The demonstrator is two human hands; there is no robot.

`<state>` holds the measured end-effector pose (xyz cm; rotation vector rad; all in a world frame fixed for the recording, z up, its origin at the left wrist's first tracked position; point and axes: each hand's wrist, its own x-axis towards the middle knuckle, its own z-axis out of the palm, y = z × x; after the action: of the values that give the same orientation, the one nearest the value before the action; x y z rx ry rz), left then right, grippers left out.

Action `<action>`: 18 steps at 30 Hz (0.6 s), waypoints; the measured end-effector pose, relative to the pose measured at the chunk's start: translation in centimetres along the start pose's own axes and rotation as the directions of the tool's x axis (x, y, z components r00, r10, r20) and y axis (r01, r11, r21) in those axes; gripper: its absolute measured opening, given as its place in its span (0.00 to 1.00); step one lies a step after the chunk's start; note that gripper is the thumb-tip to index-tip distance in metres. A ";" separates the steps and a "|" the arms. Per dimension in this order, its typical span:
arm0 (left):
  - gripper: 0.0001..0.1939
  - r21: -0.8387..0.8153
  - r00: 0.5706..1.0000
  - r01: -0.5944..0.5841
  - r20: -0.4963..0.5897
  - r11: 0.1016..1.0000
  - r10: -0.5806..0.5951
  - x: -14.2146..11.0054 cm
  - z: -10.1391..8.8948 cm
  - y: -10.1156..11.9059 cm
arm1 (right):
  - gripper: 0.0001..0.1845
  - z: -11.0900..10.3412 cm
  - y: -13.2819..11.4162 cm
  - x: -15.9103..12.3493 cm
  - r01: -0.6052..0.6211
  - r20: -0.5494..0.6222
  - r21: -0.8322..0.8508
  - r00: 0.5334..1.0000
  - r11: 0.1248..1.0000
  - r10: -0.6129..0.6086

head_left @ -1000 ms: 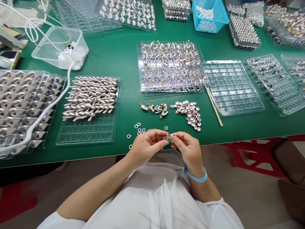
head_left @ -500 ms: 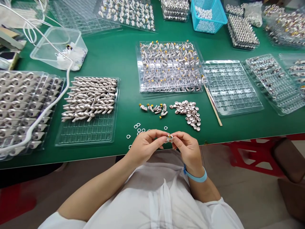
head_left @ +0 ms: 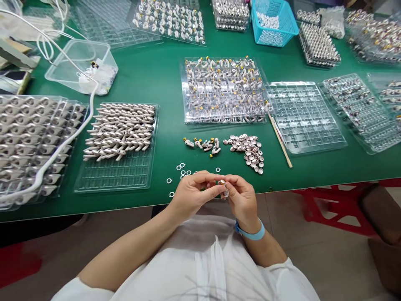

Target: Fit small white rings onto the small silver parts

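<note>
My left hand [head_left: 191, 194] and my right hand [head_left: 241, 198] meet at the table's near edge, both pinched round one small white earbud part [head_left: 223, 187] with a gold tip. Just beyond the fingers lie several small white rings [head_left: 183, 169]. Farther out sit a short row of white earbud pieces with yellow tips [head_left: 203, 144] and a pile of small round caps [head_left: 249, 150]. A blue band is on my right wrist.
A clear tray full of earbud pieces [head_left: 222, 90] stands behind the piles. An empty clear tray [head_left: 305, 117] and a wooden stick [head_left: 280, 140] lie to the right. Trays of elongated shells [head_left: 120, 131] fill the left, crossed by a white cable [head_left: 67, 140]. A blue basket [head_left: 274, 21] sits at the back.
Both hands have drawn slightly toward me and to the left, and the small part between the fingers has been turned. The view has shifted a little.
</note>
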<state>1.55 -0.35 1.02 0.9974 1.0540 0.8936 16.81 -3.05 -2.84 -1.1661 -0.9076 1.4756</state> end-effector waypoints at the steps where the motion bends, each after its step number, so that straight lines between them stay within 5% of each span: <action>1: 0.11 0.044 0.998 -0.055 -0.022 0.998 0.056 0.0 -0.1 -0.1 | 0.13 0.1 -0.1 0.0 -0.002 0.009 0.004 1.000 1.000 0.002; 5: 0.06 0.248 0.977 -0.192 -0.040 0.950 0.207 0.0 -0.7 0.2 | 0.07 -0.2 -1.6 -0.1 0.044 0.024 -0.125 0.999 0.991 -0.042; 11: 0.06 0.456 0.984 -0.160 0.007 0.876 0.176 -0.3 -0.9 1.4 | 0.10 -1.4 -3.8 0.2 0.241 0.149 -0.340 0.968 0.909 -0.201; 18: 0.06 0.471 0.976 -0.207 0.040 0.858 0.214 -0.5 -0.8 0.9 | 0.01 -1.1 -3.6 0.5 0.262 0.157 -0.368 0.963 0.892 -0.219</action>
<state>0.54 -0.35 1.81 1.5436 1.2223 0.8344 18.74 -1.80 0.15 -1.2051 -1.4174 1.1980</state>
